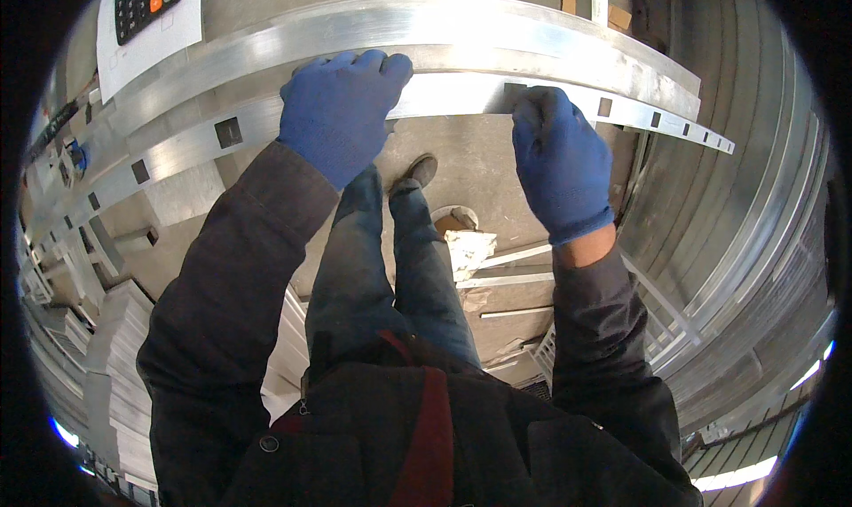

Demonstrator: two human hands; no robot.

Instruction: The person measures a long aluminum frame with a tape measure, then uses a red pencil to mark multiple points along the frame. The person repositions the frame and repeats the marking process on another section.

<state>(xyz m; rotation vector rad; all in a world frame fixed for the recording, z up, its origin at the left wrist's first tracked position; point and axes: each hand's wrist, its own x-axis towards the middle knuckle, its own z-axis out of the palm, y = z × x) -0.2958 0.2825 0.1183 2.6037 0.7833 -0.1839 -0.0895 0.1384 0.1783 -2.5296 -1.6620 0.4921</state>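
A long aluminium bar with square holes (466,94) runs across in front of me, bending through the wide view. My left hand (342,108), in a blue knit glove, is closed over this bar left of the middle, its fingers curled over the far side. A small dark bit shows under its right edge, too little to name. On the right, my gloved right hand (562,165) is curled into a fist on the bar, beside one of the square holes. Its fingertips are dark and partly hidden. Just beyond lies a wider plain aluminium bar (426,19).
A black calculator (146,6) rests on a white sheet (186,32) at the far left. Long metal profiles (745,196) are stacked along the right. White bundled lengths (133,365) stand at the lower left. Crumpled paper (469,251) and thin bars (515,281) lie on the floor near my feet.
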